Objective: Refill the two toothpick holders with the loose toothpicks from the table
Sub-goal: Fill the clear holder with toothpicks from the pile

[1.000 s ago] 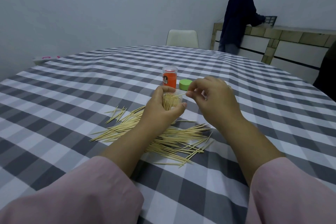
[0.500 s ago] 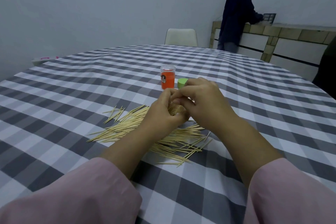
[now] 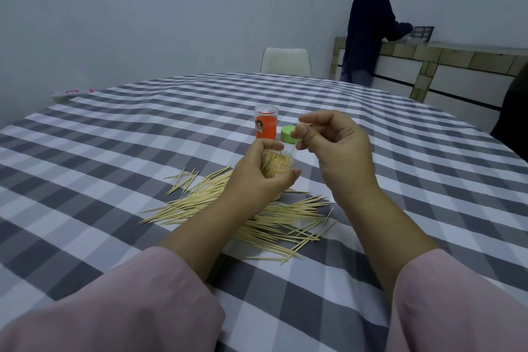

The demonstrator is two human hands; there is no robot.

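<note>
Left hand grips clear holder; right hand pinches apparently one toothpick beside its rim.

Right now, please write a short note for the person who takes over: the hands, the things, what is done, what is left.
Left hand grips the clear plastic toothpick holder, partly filled.
Right hand pinches one thin wooden toothpick above it.
Orange plastic holder stands behind, lid off; round green lid beside it.
Left: the pile of loose toothpicks on the checked tablecloth.

Dim cool even light, soft faint shadows, wide-angle bowing at edges
</note>
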